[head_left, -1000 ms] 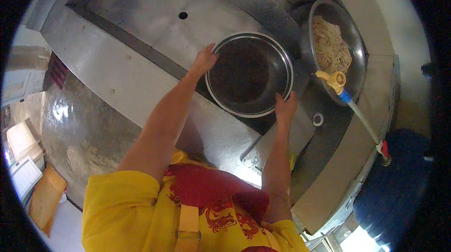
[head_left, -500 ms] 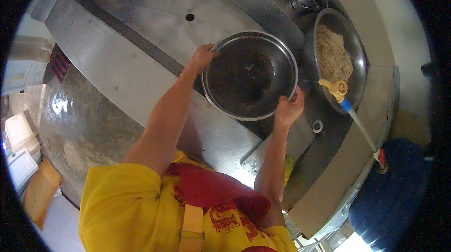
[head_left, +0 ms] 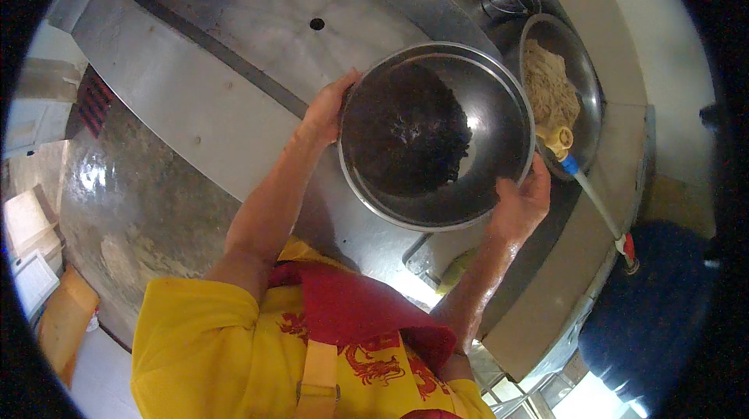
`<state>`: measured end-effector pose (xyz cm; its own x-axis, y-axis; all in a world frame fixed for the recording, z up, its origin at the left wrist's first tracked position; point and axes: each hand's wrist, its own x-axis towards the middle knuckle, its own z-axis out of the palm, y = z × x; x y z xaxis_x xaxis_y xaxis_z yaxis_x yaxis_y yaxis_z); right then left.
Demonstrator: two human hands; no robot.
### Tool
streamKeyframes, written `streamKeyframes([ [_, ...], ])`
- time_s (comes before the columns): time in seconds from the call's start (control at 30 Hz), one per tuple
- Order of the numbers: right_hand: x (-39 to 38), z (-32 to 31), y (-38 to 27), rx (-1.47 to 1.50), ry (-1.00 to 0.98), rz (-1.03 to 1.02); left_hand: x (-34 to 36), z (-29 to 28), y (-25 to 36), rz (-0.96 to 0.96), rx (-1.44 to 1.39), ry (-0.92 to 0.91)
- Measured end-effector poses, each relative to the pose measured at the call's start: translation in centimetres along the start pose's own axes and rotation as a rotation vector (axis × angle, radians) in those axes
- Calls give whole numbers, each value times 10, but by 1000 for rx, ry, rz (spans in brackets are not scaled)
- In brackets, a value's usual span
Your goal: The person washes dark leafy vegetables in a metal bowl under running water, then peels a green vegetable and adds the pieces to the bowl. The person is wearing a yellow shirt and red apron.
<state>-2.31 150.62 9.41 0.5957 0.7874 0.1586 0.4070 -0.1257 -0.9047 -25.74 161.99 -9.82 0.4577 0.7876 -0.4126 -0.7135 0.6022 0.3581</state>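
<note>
Head: I hold the steel bowl [head_left: 499, 134] higher than before.
Left hand [head_left: 326, 113]: gripping its edge.
Right hand [head_left: 521, 204]: gripping likewise.
Dark contents [head_left: 409, 134]: now gathered leftward.

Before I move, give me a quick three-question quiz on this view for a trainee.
1. True or false: the left hand and right hand both hold the bowl with the dark mass in it.
2. The collar between the nozzle and the hose is: A) green, B) blue, C) black.
3. Fill in: in the picture, the second bowl, with the pale pile, is to the ___ of the held one.

Key: 1. True; 2. B; 3. right.
</note>
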Motion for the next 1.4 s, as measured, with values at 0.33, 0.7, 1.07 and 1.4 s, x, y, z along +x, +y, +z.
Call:
streamKeyframes([
  [0.33,-43,-5,-23,-56,145,35,-1,-10,-15,-55,-83,48],
  [0.7,-71,-31,-20,-155,188,59,18,-33,-64,-131,-161,18],
  [1.07,-80,-46,-17,-235,168,-21,20,-40,-89,-84,-37,-16],
  [1.4,-90,-51,-21,-268,125,-93,59,-75,-93,-86,122,4],
])
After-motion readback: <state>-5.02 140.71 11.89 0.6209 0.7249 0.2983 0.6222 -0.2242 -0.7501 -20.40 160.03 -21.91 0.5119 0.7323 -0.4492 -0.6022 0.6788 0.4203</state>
